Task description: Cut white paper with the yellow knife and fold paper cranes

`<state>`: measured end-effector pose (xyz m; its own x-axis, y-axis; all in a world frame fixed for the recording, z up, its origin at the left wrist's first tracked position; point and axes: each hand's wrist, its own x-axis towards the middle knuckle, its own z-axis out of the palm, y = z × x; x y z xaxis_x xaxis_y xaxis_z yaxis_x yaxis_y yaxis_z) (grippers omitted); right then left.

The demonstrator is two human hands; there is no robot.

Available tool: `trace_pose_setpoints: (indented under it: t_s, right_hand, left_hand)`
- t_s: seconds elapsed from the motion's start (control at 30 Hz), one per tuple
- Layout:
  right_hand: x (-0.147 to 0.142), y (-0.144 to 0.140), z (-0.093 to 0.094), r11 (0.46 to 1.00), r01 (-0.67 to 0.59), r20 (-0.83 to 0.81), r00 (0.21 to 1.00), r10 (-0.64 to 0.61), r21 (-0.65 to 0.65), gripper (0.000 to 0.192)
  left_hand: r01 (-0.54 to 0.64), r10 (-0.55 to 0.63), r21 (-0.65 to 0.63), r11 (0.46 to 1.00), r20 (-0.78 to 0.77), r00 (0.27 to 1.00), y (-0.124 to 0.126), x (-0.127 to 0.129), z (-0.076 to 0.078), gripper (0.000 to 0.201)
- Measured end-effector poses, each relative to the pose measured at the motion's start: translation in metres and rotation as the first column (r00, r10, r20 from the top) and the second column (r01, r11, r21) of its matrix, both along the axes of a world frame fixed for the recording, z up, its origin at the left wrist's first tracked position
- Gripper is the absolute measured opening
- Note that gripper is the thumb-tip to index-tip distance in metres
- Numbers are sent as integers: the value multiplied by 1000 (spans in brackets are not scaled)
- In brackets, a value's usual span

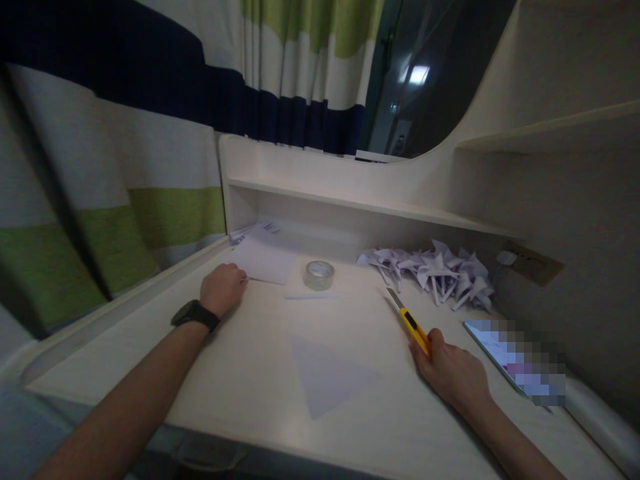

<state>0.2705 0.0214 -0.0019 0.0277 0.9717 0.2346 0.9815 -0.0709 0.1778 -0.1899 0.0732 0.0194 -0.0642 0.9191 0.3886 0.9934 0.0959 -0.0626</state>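
My right hand [453, 372] rests on the desk and grips a yellow utility knife [409, 321] with its blade extended toward the far side. My left hand [223, 287], with a black watch on the wrist, is closed at the near edge of a stack of white paper sheets [267, 259] at the back left; it seems to pinch a sheet's edge. A folded white paper triangle [325, 377] lies flat on the desk between my arms. A narrow paper strip [310, 295] lies in front of a roll of clear tape [319, 274].
A pile of folded white paper pieces [435, 272] sits at the back right under the shelf [350, 200]. A phone or tablet [520, 363] lies at the right edge. Striped curtains [125, 167] hang on the left. A wall socket [530, 261] is at the right.
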Motion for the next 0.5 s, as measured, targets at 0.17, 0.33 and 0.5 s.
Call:
trace_pose_setpoints:
  t_s: [0.17,0.33,0.5]
  right_hand:
    - [-1,-3,3,999,31,2,1000,-31,-10,42]
    - [-1,-2,2,999,31,6,1000,-31,-12,41]
    - [2,0,0,1000,25,-1,1000,-25,-17,42]
  left_hand:
    - [35,-33,22,999,-85,996,8,-4,-11,35]
    - [44,-46,-17,999,-142,989,13,-4,-13,35]
    - [61,-66,-41,997,-133,989,19,-1,-16,36]
